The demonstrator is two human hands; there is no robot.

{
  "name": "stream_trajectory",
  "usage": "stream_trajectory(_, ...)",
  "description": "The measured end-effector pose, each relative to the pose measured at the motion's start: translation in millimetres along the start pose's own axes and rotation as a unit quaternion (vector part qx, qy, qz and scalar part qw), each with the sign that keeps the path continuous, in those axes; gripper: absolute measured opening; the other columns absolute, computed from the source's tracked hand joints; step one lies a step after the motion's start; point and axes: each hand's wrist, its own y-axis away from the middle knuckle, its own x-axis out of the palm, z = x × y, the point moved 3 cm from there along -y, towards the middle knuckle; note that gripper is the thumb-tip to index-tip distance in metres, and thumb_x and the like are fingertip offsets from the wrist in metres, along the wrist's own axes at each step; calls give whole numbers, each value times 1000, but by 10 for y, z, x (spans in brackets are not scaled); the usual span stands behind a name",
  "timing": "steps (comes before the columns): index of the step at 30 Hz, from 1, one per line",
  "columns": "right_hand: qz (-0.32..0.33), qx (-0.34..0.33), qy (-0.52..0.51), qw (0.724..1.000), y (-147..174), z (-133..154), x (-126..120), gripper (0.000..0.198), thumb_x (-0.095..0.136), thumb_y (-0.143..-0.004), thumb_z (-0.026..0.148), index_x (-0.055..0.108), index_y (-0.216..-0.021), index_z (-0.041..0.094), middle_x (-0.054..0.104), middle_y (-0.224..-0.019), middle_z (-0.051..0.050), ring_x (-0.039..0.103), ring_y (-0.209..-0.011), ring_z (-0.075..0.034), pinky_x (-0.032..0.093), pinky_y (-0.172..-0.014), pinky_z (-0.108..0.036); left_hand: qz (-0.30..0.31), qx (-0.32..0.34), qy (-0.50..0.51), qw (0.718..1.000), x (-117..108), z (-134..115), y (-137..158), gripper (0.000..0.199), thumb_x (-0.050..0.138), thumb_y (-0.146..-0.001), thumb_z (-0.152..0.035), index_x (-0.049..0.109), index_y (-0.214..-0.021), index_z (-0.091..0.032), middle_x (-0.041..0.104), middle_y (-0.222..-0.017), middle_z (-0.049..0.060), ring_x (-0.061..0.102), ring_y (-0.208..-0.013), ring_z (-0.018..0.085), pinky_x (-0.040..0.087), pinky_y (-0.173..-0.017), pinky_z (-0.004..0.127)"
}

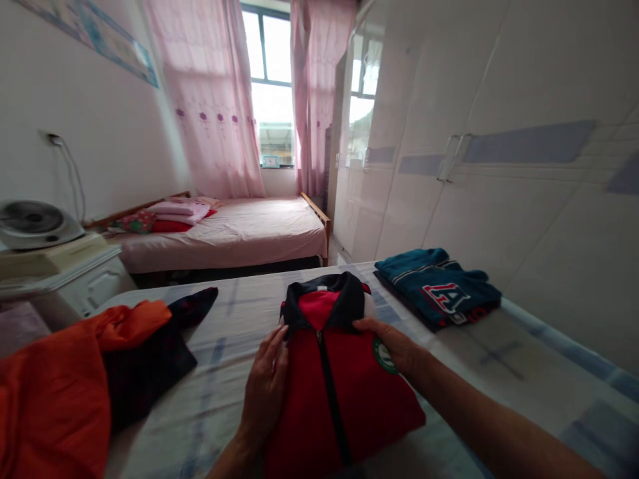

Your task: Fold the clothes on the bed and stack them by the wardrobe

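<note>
A folded red jacket (359,392) with a dark collar, a dark front zip and a round green-and-white badge lies on the bed in front of me, collar away from me. Along its left edge rests my left hand (267,379), fingers stretched out and their tips by the collar. My right hand (392,342) grips the jacket's right shoulder beside the badge, thumb side up; some of its fingers are hidden. To the right sits a folded teal garment (434,283) with a large letter A. An orange garment (64,366) and a dark garment (150,372) lie loosely to the left.
The clothes lie on a bed with a pale blue-and-white sheet (224,386). Beyond is a second bed with a pink sheet (264,229) and a stack of bedding (180,209). A white wardrobe (424,213) stands at right, and a fan (37,223) on a cabinet at left.
</note>
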Motion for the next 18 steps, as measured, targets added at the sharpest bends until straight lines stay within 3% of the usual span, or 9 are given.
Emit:
stream_trajectory(5, -19, -130, -6, 991, 333, 427, 57, 24, 54, -76, 15, 61, -99, 11, 71, -69, -5, 70, -70, -19, 55, -78, -33, -40, -76, 59, 995, -4, 136, 5, 54, 37, -90, -43, 30, -140, -24, 40, -142, 12, 50, -121, 25, 44, -97, 44)
stream_trajectory(8, -46, -233, 14, 971, 580, 937, 36, 26, 54, -76, 20, 62, -100, 13, 71, -71, -5, 69, -73, -19, 56, -76, -32, -45, -90, 56, 993, 9, 194, -2, 56, 38, -90, -45, 28, -141, -25, 39, -142, 12, 48, -123, 26, 44, -97, 45)
stream_trajectory(10, -79, -319, 35, 944, 717, 1333, -42, 26, 54, -76, 24, 62, -100, 15, 71, -72, -5, 69, -75, -20, 56, -75, -32, -42, -92, 49, 994, 14, 209, -9, 56, 39, -89, -46, 29, -140, -26, 39, -142, 11, 47, -123, 26, 41, -100, 46)
stream_trajectory(14, -164, -435, 42, 884, 788, 1934, -479, 27, 51, -78, 34, 62, -98, 20, 70, -77, -4, 67, -80, -21, 55, -77, -35, -35, -103, 35, 993, 11, 218, -17, 57, 39, -87, -49, 33, -138, -26, 42, -140, 10, 48, -122, 26, 40, -101, 47)
stream_trajectory(18, -273, -427, 35, 861, 607, 1951, -1210, 19, 53, -73, 33, 59, -87, 22, 70, -78, -6, 67, -79, -23, 55, -77, -39, -26, -91, 10, 995, 13, 263, -16, 55, 38, -86, -50, 38, -134, -23, 44, -139, 9, 49, -121, 27, 37, -103, 49)
